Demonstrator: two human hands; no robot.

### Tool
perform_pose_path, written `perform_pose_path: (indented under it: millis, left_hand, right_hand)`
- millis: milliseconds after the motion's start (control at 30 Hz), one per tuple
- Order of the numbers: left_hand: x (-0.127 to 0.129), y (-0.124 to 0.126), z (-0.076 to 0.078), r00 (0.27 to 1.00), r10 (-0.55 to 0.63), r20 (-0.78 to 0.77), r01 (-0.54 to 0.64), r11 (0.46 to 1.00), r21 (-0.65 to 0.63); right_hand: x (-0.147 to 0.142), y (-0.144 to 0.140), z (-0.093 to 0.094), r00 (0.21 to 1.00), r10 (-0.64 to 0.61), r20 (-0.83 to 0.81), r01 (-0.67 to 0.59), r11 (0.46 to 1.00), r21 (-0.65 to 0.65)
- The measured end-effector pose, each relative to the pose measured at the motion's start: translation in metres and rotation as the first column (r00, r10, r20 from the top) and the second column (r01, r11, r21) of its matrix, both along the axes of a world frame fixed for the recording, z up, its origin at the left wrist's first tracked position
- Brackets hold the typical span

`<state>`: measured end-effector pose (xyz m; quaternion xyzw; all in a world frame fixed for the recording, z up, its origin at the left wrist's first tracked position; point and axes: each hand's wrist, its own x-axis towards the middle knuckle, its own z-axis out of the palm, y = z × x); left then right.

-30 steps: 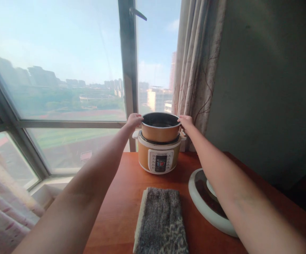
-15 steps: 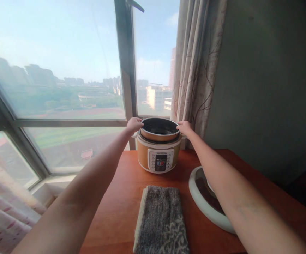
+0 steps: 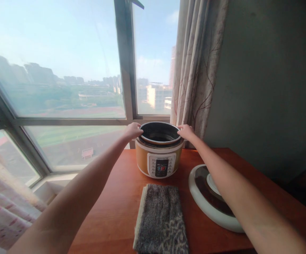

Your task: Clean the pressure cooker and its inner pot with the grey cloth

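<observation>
A dark inner pot (image 3: 160,135) with a shiny rim sits mostly inside the gold and white electric cooker (image 3: 143,160), its rim a little above the cooker's top edge. At the left side of that rim, my left hand (image 3: 133,131) is closed, thumb inside and fingers outside. On the opposite side my right hand (image 3: 186,132) pinches the rim the same way. The cooker's front carries a control panel (image 3: 161,165) with a dark display. Below my right forearm lies the round cooker lid (image 3: 203,199), white-edged with a brown middle, partly hidden by the arm.
A folded grey patterned towel (image 3: 160,218) lies on the reddish wooden table (image 3: 113,208) in front of the cooker. Windows (image 3: 70,70) stand behind and to the left. A curtain (image 3: 195,63) hangs close behind the right hand, and another curtain (image 3: 1,211) is at lower left.
The inner pot has gone down into the cooker, with both hands still on its rim. Its gold outer wall, visible before, is now mostly hidden. The lid and towel stay in place.
</observation>
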<state>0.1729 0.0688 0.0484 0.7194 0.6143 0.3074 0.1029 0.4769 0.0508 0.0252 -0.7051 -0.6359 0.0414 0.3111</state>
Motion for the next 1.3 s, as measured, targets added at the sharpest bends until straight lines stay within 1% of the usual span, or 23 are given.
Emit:
perform_pose_path:
  millis: [133, 267, 533, 667, 867, 967, 1033, 1167, 1233, 1300]
  left_hand:
    - [-0.001, -0.017, 0.004, 0.996, -0.018, -0.086, 0.019, 1.0, 0.006]
    - [-0.001, -0.028, 0.006, 0.98, -0.033, -0.197, 0.035, 0.999, 0.005]
    - [0.0, -0.034, 0.001, 0.957, -0.008, -0.29, 0.015, 1.0, 0.02]
    - [0.002, -0.039, 0.005, 0.941, -0.01, -0.338, 0.013, 1.0, 0.009]
    - [0.005, -0.049, 0.012, 0.929, 0.037, -0.369, -0.039, 0.999, 0.002]
    - [0.003, -0.049, 0.011, 0.937, 0.05, -0.346, -0.053, 0.999, -0.001]
    - [0.001, -0.046, 0.006, 0.954, 0.03, -0.299, -0.029, 1.0, 0.008]
    - [-0.005, -0.045, -0.004, 0.989, 0.012, -0.147, -0.004, 0.999, 0.053]
    - [-0.008, -0.049, -0.01, 0.997, 0.023, -0.071, -0.017, 0.996, 0.084]
    - [-0.013, -0.054, -0.016, 0.998, 0.055, 0.02, -0.058, 0.989, 0.134]
  right_hand:
    - [-0.001, -0.009, 0.0, 0.998, 0.028, 0.06, -0.028, 1.0, -0.004]
    - [-0.001, -0.017, 0.001, 0.994, 0.041, 0.097, -0.04, 0.999, -0.011]
    - [0.0, -0.031, 0.001, 0.991, 0.021, 0.134, -0.016, 0.999, -0.032]
    - [-0.001, -0.035, 0.004, 0.99, 0.014, 0.143, -0.009, 0.999, -0.041]
    - [-0.005, -0.038, 0.008, 0.988, 0.008, 0.156, 0.0, 0.999, -0.051]
    - [-0.005, -0.039, 0.007, 0.988, 0.009, 0.154, -0.002, 0.999, -0.043]
    - [-0.006, -0.039, 0.006, 0.989, 0.012, 0.15, -0.007, 0.999, -0.031]
    - [-0.007, -0.044, 0.006, 0.99, 0.015, 0.138, -0.016, 1.0, 0.007]
    - [-0.004, -0.051, 0.004, 0.992, 0.017, 0.128, -0.021, 0.999, 0.031]
    - [0.005, -0.064, -0.003, 0.995, 0.011, 0.101, -0.018, 0.997, 0.07]
